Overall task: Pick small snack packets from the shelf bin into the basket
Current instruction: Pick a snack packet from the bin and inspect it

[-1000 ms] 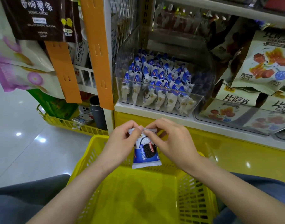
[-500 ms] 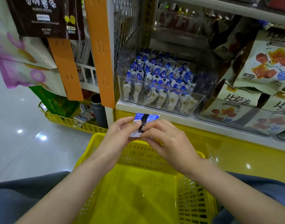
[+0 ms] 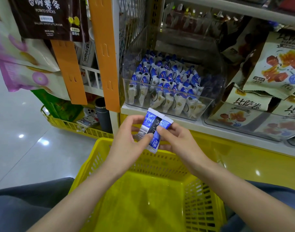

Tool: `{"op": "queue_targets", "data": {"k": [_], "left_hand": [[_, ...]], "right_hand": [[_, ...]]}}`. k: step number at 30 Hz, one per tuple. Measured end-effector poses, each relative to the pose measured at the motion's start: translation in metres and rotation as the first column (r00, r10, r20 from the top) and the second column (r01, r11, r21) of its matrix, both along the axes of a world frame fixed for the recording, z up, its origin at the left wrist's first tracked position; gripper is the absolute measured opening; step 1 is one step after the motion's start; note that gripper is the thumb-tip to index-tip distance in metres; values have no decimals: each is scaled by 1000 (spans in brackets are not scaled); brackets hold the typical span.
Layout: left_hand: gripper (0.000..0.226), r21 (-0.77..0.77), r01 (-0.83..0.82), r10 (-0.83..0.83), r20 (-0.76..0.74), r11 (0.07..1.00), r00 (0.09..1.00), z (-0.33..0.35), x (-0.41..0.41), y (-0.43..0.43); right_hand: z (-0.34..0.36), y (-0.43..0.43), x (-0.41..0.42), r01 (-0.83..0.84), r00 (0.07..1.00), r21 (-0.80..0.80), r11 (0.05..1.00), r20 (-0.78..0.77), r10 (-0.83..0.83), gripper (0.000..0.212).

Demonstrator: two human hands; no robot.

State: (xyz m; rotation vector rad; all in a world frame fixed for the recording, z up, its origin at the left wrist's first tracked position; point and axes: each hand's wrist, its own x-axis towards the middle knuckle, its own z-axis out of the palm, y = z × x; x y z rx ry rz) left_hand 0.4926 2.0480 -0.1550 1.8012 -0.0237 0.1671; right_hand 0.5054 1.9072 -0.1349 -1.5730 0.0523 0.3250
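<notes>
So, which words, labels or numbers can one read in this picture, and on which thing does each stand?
"香脆薯条": dark hanging bag, top line.
"POTATO STICKS": same bag, beneath it.
"GRILLED WAGYU FLAVOR": same bag, faint.
"比萨卷": cream bags on the right.
Held packet: a barcode and blue print, too blurred to read.
Packets in the clear bin: print too small to read.
</notes>
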Motion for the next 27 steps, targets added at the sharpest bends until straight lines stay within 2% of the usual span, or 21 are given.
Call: {"op": "queue_targets", "data": {"k": [3,8,13,18,22,24,27], "left_hand": [[43,223,-19,-1,86,975,996,-4,-3,-1],[42,410,50,-121,149,911,981,-6,-6,3],[39,528,59,-154,138,847,978,-5,-9,4],[34,680,67,-123,34,730,992,-6,-8,4],[28,769,31,-121,60,638,991,-8,-4,8],[24,779,33,-119,54,626,991,-8,-4,9],[21,749,35,-96,38,662,995,-9,-4,10]], "right_hand": [[-2,-1,1,56,998,-1,998,10,-56,24],[-5,-1,0,53,998,3,999,24,-53,29],[-10,2,1,59,995,-41,997,81,-56,27],[-18,5,-3,1,989,-143,990,149,21,16],[-22,6,-4,-37,976,-195,980,204,78,16],[-24,7,-6,-43,966,-223,974,238,97,18],[-27,8,-7,-54,955,-251,966,271,123,20]]}}
